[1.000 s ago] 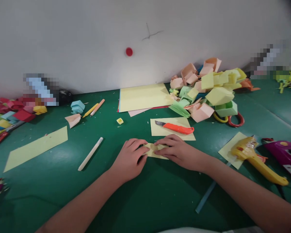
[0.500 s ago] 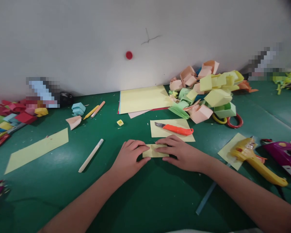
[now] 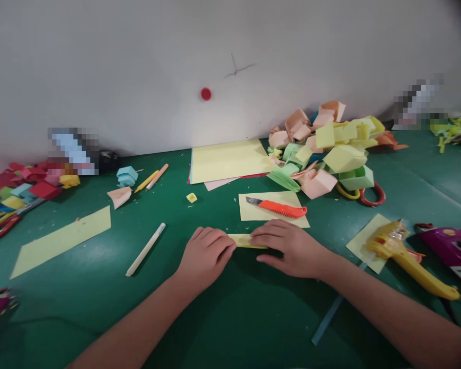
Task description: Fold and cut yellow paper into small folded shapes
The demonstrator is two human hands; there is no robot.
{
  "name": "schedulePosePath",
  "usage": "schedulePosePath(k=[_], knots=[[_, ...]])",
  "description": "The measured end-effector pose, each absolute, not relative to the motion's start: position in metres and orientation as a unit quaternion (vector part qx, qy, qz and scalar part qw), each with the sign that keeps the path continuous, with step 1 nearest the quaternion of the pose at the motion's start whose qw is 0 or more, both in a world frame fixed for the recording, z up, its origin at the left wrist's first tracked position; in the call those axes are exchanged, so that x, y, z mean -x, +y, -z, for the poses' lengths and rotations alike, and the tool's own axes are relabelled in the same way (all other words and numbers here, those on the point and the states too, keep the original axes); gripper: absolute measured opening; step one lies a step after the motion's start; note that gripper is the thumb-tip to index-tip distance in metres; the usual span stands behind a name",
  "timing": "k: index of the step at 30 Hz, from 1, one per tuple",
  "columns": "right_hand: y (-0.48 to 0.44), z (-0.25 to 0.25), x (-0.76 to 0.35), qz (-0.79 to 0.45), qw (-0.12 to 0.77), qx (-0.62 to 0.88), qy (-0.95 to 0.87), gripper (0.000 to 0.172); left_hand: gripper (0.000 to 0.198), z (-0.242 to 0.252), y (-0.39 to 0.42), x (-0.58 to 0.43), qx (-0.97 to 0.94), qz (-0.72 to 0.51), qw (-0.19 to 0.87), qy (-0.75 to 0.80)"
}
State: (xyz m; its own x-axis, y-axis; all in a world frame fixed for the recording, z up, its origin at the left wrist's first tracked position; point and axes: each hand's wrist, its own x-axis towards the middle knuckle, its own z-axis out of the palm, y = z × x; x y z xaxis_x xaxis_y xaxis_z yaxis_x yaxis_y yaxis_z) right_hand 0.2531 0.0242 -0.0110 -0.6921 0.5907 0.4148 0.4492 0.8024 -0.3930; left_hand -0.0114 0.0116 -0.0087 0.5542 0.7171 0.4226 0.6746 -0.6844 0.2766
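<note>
A small pale yellow piece of paper (image 3: 241, 240) lies on the green table between my hands, narrow like a folded strip. My left hand (image 3: 205, 256) pinches its left end, thumb and forefinger together. Over its right end rest the fingers of my right hand (image 3: 288, 246), stretched out side by side, with the thumb apart below the strip. Just beyond them, an orange utility knife (image 3: 280, 208) lies on a yellow paper rectangle (image 3: 249, 211), its blade pointing left.
A yellow hot glue gun (image 3: 407, 256) lies right on a paper square; a purple tool (image 3: 447, 246) lies beside it. Folded paper pieces (image 3: 346, 156) are heaped at the back right. A white stick (image 3: 146, 249) and a long paper strip (image 3: 61, 241) lie left. Stacked sheets (image 3: 226, 161) touch the wall.
The paper between my hands now shows as a narrower strip. My left thumb has closed against the forefinger, and my right thumb has come away from the paper's lower edge.
</note>
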Motion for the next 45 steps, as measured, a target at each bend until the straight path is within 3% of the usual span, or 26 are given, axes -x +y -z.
schedulePosePath(k=[7, 13, 22, 33, 41, 45], knots=[[0.018, 0.007, -0.248, -0.152, 0.341, 0.309, -0.875, 0.016, 0.010, 0.004, 0.011, 0.011, -0.874, -0.304, 0.084, 0.369], [0.014, 0.004, -0.245, -0.212, 0.317, 0.328, -0.864, 0.018, 0.011, 0.001, 0.014, 0.012, -0.876, -0.314, 0.156, 0.332], [0.014, 0.006, -0.246, -0.222, 0.299, 0.374, -0.849, 0.016, 0.016, 0.002, 0.014, 0.015, -0.836, -0.258, 0.261, 0.408], [0.022, 0.017, -0.248, -0.157, 0.281, 0.393, -0.861, 0.018, 0.022, 0.008, 0.012, 0.010, -0.887, -0.271, 0.069, 0.368], [0.024, 0.021, -0.248, -0.133, 0.262, 0.388, -0.874, 0.020, 0.017, 0.005, 0.003, 0.009, -0.937, -0.199, 0.007, 0.286], [0.025, 0.023, -0.248, -0.134, 0.251, 0.381, -0.880, 0.022, 0.022, 0.004, 0.005, 0.009, -0.946, -0.165, 0.039, 0.276]])
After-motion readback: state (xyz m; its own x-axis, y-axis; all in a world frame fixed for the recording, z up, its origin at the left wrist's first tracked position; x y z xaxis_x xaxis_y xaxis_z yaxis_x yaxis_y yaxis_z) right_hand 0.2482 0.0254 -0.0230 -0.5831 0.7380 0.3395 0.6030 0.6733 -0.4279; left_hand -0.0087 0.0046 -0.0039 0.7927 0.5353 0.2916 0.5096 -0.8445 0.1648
